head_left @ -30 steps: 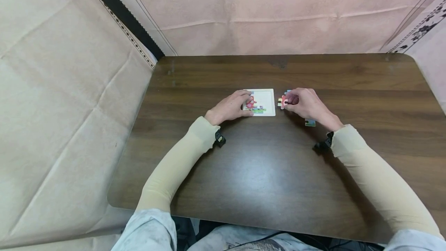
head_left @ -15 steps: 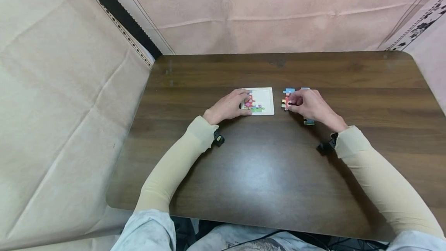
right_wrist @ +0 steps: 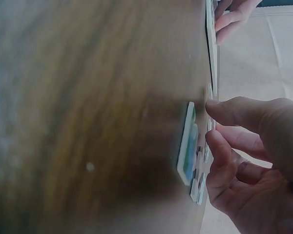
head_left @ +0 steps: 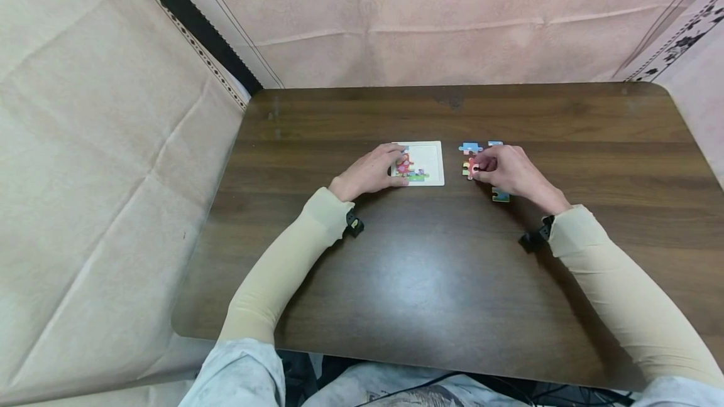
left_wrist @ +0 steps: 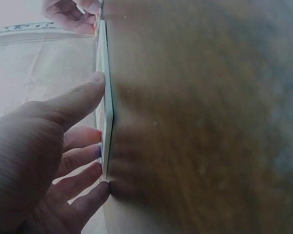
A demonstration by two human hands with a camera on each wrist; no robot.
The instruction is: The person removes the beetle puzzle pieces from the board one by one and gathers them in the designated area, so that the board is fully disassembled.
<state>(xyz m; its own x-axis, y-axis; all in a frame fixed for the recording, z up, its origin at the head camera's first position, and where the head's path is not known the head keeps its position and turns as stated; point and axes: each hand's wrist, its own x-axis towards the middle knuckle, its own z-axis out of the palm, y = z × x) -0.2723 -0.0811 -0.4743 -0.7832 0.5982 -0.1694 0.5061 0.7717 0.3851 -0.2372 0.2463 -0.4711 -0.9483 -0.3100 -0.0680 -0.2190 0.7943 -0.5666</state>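
A white-framed jigsaw puzzle board (head_left: 432, 162) lies flat on the table, its picture part-filled with red and green pieces at the left and bottom. My left hand (head_left: 369, 173) rests on its left side; in the left wrist view the thumb touches the near edge and the fingertips touch the board. To the right, my right hand (head_left: 511, 170) pinches a red and yellow puzzle piece (head_left: 469, 168) at its right edge, low over the table. Thumb and index finger stand close together in the right wrist view; part of the piece is hidden.
A blue puzzle piece (head_left: 469, 147) lies just beyond the red one. Another piece (head_left: 494, 142) shows partly behind the right hand, and a blue-green piece (head_left: 500, 195) lies on its near side. The brown table (head_left: 396, 281) meets a pale curtain at the back.
My right hand has moved slightly right, taking the red puzzle piece away from the board and uncovering the blue piece behind. The left hand has stayed on the board.
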